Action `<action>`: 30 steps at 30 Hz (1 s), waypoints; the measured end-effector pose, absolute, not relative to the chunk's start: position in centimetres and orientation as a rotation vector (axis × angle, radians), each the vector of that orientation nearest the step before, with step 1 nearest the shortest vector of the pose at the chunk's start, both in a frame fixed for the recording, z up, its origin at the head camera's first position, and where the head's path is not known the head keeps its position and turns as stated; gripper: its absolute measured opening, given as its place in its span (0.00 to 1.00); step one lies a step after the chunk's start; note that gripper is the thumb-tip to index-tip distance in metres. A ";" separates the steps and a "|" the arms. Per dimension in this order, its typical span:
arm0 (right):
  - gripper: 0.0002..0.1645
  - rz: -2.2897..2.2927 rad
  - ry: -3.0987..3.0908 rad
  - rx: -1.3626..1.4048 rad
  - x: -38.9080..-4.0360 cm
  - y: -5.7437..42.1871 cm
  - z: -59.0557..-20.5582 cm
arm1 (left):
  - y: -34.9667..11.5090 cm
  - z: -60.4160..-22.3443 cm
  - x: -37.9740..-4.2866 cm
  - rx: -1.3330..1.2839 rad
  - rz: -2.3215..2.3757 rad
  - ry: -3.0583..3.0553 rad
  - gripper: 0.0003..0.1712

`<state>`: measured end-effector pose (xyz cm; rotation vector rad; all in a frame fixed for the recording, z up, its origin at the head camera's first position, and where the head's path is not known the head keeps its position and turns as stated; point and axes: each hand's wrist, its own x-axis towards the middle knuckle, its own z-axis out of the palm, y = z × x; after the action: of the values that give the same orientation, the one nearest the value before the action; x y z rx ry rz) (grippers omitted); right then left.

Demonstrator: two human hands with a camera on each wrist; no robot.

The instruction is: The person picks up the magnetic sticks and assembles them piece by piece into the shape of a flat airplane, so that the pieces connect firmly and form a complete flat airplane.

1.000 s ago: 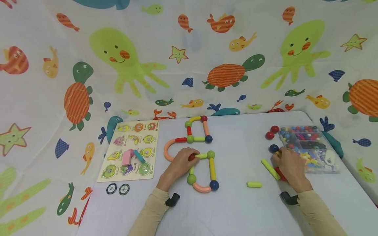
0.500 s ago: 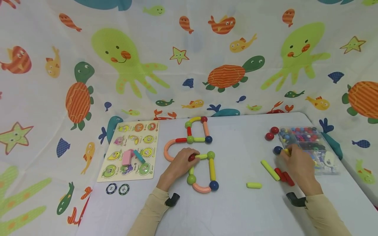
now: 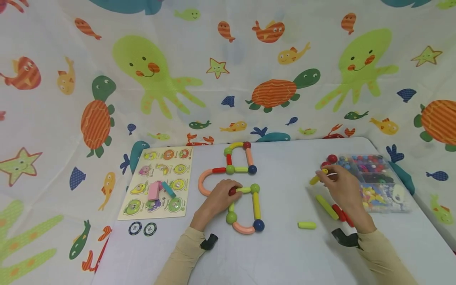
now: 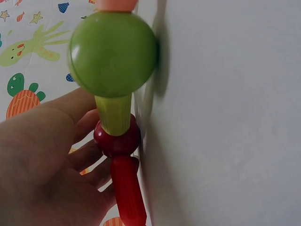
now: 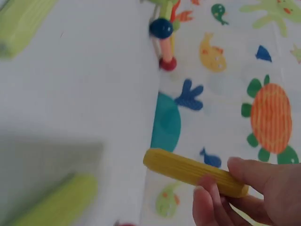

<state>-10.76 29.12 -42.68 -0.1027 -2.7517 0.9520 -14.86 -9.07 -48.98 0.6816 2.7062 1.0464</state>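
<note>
My left hand [image 3: 221, 196] holds a dark red ball [image 4: 117, 140] at a corner of a figure built from magnetic rods and balls. A light green rod [image 3: 244, 190] runs from that ball to a green ball [image 3: 255, 188]. In the left wrist view a red rod [image 4: 127, 190] meets the red ball, and a larger-looking green ball [image 4: 113, 54] is nearer the camera. My right hand [image 3: 343, 190] pinches a straight yellow rod [image 5: 195, 172] between thumb and fingers, above the table's right side. The dark blue ball formerly there is hidden or barely visible behind this hand.
Below the right hand lie green rods [image 3: 327, 207] and red rods [image 3: 338, 212]; another short green rod [image 3: 307, 225] is nearer the middle. A divided bead box [image 3: 388, 178] stands at right, red balls [image 3: 332, 158] beside it. A fruit puzzle board [image 3: 142, 206] and two chips [image 3: 135, 228] lie left.
My right hand has lifted the yellow rod from beside the blue ball and brought it left, away from the bead box. The left hand keeps its hold on the red ball.
</note>
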 end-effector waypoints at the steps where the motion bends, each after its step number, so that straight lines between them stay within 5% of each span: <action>1: 0.21 0.978 -2.761 -0.099 -11.0 28.7 -42.9 | -9.1 -49.0 -14.8 0.689 1.046 2.708 0.16; 30: 0.16 1.405 -2.816 -0.056 -16.2 19.1 -48.4 | -9.2 -49.1 -14.8 0.704 1.044 2.722 0.17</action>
<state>-16.17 19.09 -48.37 -0.0556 -2.8160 1.4055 -14.81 -9.22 -49.14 0.7042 2.7219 1.0440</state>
